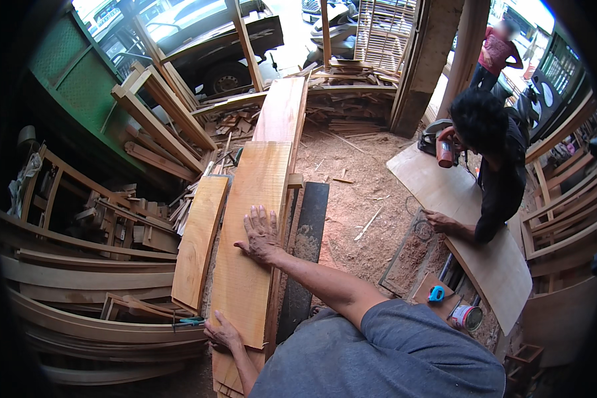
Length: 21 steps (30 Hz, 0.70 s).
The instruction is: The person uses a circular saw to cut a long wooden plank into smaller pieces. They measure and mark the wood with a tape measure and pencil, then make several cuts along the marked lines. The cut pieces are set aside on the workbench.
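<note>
A long, light-brown wooden board [249, 192] lies lengthwise before me on top of other planks. My right hand [262, 239] rests flat on its upper face, fingers spread and pointing away from me. At the board's near left corner, my left hand [225, 333] is closed round the edge, its fingertips partly hidden. Beneath it, a lower plank [227, 371] sticks out toward me, and a pinkish plank [280, 109] extends beyond the far end. A shorter wooden board [199, 242] lies alongside on the left.
On the right, a co-worker [494, 152] leans over a pale plywood sheet [444, 182] with a red power tool [446, 151]. Sawdust [351, 172] covers the floor. A blue tape measure [436, 294] and a can [467, 317] sit nearby. Curved wooden pieces [93, 275] are stacked left.
</note>
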Tool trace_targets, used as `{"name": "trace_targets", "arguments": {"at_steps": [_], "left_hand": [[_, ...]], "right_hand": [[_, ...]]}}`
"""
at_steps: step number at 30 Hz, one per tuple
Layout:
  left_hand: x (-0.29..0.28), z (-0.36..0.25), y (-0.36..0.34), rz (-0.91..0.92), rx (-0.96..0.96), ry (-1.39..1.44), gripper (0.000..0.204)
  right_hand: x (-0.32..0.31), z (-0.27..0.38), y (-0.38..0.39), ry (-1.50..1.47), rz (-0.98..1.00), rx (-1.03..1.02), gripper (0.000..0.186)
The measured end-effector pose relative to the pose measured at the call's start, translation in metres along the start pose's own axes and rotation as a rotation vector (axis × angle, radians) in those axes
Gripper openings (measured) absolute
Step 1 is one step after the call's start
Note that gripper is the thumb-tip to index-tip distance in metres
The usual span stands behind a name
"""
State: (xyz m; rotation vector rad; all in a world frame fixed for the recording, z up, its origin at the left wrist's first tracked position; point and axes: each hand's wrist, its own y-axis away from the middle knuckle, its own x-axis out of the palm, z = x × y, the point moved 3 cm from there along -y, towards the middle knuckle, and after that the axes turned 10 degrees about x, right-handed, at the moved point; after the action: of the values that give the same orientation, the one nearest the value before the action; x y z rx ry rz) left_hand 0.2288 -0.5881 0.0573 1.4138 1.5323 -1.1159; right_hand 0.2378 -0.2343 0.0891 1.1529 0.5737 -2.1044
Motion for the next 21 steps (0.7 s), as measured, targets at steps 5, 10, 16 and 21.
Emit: {"name": "trace_targets", "arguments": {"at_steps": [5, 10, 16, 21], "left_hand": [[0.0003, 0.0003, 0.0009, -0.007, -0.001, -0.001, 0.073], [0.0001, -0.0005, 0.0013, -0.011, 0.002, 0.004, 0.072], [0.0023, 0.0008, -0.0001, -0.046, 0.023, 0.001, 0.069], [0.0021, 0.0004, -0.0005, -0.035, 0.015, 0.006, 0.071]], "right_hand": [[-0.0007, -0.0004, 0.0006, -0.022, -0.012, -0.007, 0.098], [-0.0001, -0.0012, 0.0003, -0.029, -0.020, -0.009, 0.098], [0.0017, -0.0010, -0.0004, -0.031, -0.034, -0.012, 0.097], [0.0029, -0.0015, -0.0009, -0.011, -0.032, -0.011, 0.098]]}}
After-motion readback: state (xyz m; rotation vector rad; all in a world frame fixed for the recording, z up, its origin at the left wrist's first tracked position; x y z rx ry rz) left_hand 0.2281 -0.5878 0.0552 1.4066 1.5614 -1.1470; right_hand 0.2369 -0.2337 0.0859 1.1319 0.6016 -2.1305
